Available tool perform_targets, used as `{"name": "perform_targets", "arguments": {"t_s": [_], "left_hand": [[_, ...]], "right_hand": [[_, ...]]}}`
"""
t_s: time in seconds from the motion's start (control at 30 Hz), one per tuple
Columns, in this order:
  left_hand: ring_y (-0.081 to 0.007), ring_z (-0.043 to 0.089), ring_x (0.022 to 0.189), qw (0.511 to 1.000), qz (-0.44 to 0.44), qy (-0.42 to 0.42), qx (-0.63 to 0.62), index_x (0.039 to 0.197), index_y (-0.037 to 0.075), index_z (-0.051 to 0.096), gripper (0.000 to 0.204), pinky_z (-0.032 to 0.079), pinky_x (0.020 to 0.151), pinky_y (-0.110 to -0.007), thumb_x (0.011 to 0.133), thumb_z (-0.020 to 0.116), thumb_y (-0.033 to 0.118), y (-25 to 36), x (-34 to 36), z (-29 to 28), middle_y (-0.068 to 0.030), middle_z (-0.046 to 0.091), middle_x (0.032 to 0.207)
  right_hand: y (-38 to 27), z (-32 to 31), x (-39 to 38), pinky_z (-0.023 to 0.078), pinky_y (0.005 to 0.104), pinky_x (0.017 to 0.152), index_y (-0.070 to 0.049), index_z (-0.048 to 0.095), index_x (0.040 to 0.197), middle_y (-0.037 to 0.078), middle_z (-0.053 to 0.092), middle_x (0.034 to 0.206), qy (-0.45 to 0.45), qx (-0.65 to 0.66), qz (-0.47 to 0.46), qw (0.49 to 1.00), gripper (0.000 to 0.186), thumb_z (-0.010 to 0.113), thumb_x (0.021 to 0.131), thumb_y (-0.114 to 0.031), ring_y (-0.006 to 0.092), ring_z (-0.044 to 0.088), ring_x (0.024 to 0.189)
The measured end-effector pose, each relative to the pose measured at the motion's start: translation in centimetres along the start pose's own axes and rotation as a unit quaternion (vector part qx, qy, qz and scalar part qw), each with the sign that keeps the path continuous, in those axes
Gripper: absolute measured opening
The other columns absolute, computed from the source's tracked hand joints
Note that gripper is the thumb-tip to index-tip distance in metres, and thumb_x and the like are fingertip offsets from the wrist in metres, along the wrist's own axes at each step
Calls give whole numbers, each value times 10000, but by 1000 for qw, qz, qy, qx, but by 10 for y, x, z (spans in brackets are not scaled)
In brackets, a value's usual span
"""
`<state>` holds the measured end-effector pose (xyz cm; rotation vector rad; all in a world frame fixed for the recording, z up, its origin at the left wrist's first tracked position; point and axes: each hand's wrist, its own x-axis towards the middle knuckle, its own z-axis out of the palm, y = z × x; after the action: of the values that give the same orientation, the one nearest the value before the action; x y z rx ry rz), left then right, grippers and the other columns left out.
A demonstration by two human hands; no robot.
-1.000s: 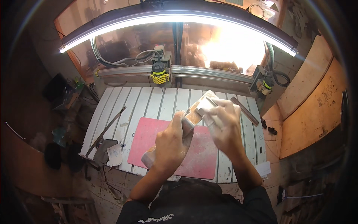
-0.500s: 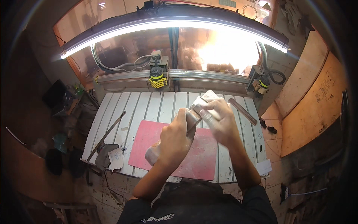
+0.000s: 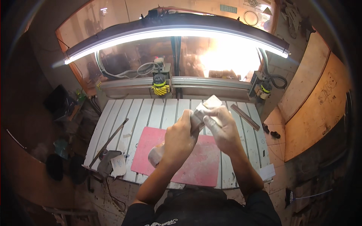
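Note:
My left hand is wrapped round a dusty grey-brown workpiece. Its rounded lower end shows beside my left wrist, and its upper end comes out past my fingers; my hand hides the middle. Above the bench, my right hand is closed at that upper end, its fingertips white with dust. A pale, flat, sheet-like piece sticks out beyond the right fingers; it may be sandpaper. Beneath both hands lies a dusty pink mat.
The mat lies on a white slatted bench. A wooden strip lies at its far right, a thin bar at the left. Near the left corner sit a grey tool and a paper tag. Machine heads and a bright tube lamp stand behind.
The view has tilted slightly, so the bench sits lower in the picture. My right hand, blurred earlier, is now sharper and has shifted a little at the workpiece's upper end. The left keeps its hold.

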<state>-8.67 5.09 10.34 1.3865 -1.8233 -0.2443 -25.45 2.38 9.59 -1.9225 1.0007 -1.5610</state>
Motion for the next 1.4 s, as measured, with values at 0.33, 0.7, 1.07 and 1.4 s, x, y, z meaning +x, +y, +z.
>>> {"name": "perform_targets", "arguments": {"t_s": [0.33,0.7,1.07,1.4], "left_hand": [[-491,708,966,987,120,-105,-26,1256,25,578,586,562,809,-513,794,879,221,-25,27,-13,-265,732,989],[-331,728,913,977,207,40,32,1010,73,699,454,549,840,-435,705,916,330,-44,46,-16,-137,740,952],[-401,699,1089,977,98,123,-143,1087,-48,728,391,460,1079,-494,1080,434,208,-54,36,-7,-223,765,1097],[-421,440,1502,920,164,162,317,1486,8,579,596,236,1262,-620,1096,499,452,-154,19,-29,-198,536,1572]], "right_hand": [[58,-84,43,552,343,980,5,704,1279,131,764,1152,104,86,191,972,294,685,1045,-172,199,719,1068],[26,-7,-16,530,323,1015,48,672,1242,146,701,1253,156,151,99,971,247,622,1088,-137,174,670,1132],[16,12,-13,435,457,1101,6,707,1183,214,670,1285,157,3,7,988,209,703,1015,-118,344,580,1250],[22,11,-6,423,463,1088,4,709,1173,212,670,1273,130,-63,-5,989,216,725,1001,-124,350,582,1219]]}}
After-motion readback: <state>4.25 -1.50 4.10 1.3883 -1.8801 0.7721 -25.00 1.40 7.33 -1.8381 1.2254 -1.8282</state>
